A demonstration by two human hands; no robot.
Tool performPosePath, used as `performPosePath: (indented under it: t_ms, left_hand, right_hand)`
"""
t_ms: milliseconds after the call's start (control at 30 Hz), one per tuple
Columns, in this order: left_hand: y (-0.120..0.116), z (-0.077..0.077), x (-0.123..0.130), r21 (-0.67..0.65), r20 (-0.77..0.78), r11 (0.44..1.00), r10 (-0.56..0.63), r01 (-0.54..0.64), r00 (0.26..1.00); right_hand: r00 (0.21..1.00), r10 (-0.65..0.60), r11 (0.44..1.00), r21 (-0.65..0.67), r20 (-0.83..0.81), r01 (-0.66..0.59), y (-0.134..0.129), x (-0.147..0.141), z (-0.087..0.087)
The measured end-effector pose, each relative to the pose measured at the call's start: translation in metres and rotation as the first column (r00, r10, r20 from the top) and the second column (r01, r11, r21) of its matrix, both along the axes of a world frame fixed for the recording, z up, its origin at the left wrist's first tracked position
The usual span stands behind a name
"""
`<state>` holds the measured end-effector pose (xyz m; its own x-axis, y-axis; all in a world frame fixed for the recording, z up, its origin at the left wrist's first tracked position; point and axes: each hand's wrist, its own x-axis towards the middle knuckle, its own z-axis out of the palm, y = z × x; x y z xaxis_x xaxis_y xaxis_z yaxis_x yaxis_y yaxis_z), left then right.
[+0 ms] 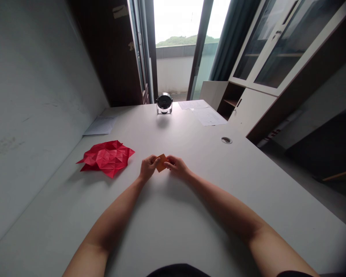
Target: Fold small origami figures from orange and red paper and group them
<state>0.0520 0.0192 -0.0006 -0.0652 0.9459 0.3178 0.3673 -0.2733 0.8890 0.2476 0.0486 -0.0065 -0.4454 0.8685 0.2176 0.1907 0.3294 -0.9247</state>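
A small orange piece of folded paper (161, 163) is held between both hands over the middle of the white table. My left hand (148, 167) pinches its left corner, with the thumb on top. On the opposite side, my right hand (174, 164) has its fingers closed on the right edge. To the left of my left hand lies a large red sheet of creased paper (109, 157), crumpled into raised folds. It touches neither hand.
A round black device on a metal stand (164, 103) is at the table's far edge. Papers lie at the back right (209, 116) and back left (100, 125). A cable hole (226, 140) is on the right. A wall borders the left side.
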Motion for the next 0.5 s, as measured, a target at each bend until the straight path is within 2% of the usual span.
performPosePath:
  t_ms: [167,333,500]
  left_hand:
    - [0.0003,0.0001,-0.0010,-0.016,0.002,1.000,-0.014,0.014,1.000]
    - [0.0016,-0.0022,-0.0027,-0.055,-0.012,0.997,-0.048,0.048,0.999]
    - [0.0006,-0.0033,-0.0013,-0.091,-0.124,0.983,-0.167,0.156,0.978]
  right_hand:
    - [0.998,-0.026,1.000,-0.002,0.056,0.026,-0.0001,-0.0007,-0.0017]
    - [0.999,-0.021,1.000,-0.022,0.036,0.022,-0.0017,0.0000,0.0016]
    - [0.996,-0.086,0.996,0.022,-0.015,0.086,-0.0033,0.0003,0.0034]
